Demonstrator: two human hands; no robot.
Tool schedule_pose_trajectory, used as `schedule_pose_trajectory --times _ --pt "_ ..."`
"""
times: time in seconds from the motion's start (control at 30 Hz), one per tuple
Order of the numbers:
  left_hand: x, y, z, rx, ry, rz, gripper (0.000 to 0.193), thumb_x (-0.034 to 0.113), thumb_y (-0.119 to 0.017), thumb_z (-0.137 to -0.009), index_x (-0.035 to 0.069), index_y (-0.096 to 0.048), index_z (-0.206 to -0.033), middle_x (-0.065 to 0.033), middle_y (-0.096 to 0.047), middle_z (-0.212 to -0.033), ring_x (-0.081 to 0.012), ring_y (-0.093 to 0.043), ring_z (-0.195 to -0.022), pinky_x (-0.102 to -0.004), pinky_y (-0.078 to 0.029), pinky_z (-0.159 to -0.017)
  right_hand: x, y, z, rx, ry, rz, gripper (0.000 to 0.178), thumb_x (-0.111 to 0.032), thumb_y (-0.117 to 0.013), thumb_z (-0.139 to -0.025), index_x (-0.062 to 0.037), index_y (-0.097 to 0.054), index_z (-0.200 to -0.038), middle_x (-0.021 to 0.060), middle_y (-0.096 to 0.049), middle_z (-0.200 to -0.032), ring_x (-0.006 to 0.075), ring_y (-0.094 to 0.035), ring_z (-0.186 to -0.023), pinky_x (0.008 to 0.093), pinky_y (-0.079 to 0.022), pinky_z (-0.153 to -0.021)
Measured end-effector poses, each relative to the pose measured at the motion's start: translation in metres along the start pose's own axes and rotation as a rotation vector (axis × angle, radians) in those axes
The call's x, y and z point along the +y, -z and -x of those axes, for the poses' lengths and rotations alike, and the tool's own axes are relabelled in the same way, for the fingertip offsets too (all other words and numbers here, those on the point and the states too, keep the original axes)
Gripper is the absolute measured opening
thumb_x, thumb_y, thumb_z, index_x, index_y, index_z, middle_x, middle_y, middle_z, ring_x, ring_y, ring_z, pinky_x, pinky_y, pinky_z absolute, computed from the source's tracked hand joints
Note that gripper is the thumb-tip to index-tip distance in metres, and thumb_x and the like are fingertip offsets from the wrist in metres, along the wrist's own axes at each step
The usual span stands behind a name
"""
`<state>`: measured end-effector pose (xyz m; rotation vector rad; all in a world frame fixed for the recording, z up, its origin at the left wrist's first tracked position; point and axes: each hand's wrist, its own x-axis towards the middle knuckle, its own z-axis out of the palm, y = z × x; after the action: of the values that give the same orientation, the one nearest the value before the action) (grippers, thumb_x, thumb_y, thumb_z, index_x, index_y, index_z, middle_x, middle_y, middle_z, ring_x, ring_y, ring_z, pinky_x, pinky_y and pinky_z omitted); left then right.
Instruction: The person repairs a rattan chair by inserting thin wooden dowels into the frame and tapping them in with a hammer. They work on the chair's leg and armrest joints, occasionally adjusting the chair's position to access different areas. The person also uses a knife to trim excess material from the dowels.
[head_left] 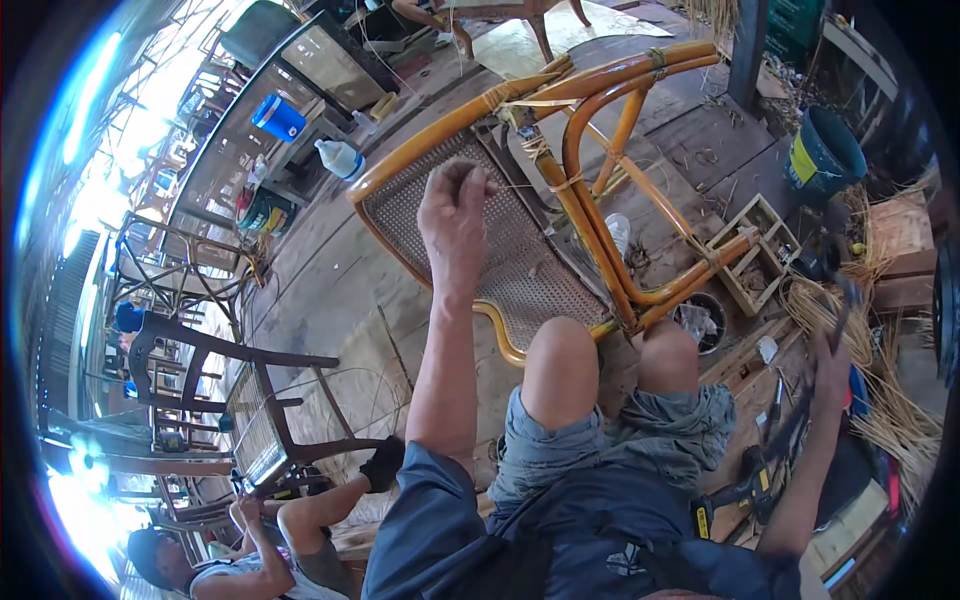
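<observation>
Far over on the left a second person (250, 545) sits low by a dark wooden chair (235, 400), busy with its woven seat. Nearer the middle, the left hand (455, 215) is lifted over the rattan chair (560, 170), which lies tipped on its side against the knees; its fingers are pinched shut on what looks like a thin cane strand (520, 187), though the strand is hard to make out. The chair's cane panel (500, 250) seems fully woven, while loose bindings at the frame joints suggest the wrapping is unfinished. To the right, the right hand (830, 365) reaches down among tools and bundled straw (890, 400); it is blurred, so I cannot tell whether it grips anything
</observation>
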<state>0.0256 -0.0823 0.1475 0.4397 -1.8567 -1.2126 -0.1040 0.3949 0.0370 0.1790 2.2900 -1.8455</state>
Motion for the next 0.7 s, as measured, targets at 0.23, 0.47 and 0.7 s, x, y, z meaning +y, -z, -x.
schedule_pose_trajectory --times 0.23,0.47,0.7 --pt "-0.008 -0.004 -0.078 -0.035 -0.072 0.067 0.017 0.016 -0.056 -0.094 -0.001 -0.056 -0.093 -0.0042 -0.061 -0.081 -0.0091 -0.054 -0.072 -0.0228 -0.045 -0.068 -0.184 -0.206 0.026 -0.556 0.27 -0.435 0.032 -0.027 -0.06 -0.092 -0.0025 -0.06 -0.112 0.0023 -0.058 -0.072 0.002 -0.039 -0.042 0.0175 -0.03 -0.037" --pt "-0.015 0.005 -0.088 -0.135 -0.074 -0.017 0.017 0.015 -0.053 -0.096 -0.001 -0.057 -0.098 -0.0059 -0.064 -0.089 -0.0106 -0.057 -0.081 -0.0251 -0.047 -0.074 -0.245 -0.285 0.025 -0.793 0.19 -0.487 0.037 -0.035 -0.066 -0.087 -0.0033 -0.061 -0.105 0.0053 -0.06 -0.072 0.0022 -0.043 -0.04 0.0172 -0.036 -0.036" --pt "-0.016 -0.012 -0.102 -0.259 -0.132 -0.108 0.019 0.014 -0.051 -0.096 -0.002 -0.054 -0.104 -0.0101 -0.067 -0.097 -0.014 -0.06 -0.09 -0.0269 -0.047 -0.082 -0.243 -0.308 0.015 -0.894 0.203 -0.338 0.019 -0.022 -0.066 -0.085 -0.0057 -0.056 -0.087 0.0037 -0.058 -0.066 0.0017 -0.042 -0.041 0.016 -0.035 -0.036"
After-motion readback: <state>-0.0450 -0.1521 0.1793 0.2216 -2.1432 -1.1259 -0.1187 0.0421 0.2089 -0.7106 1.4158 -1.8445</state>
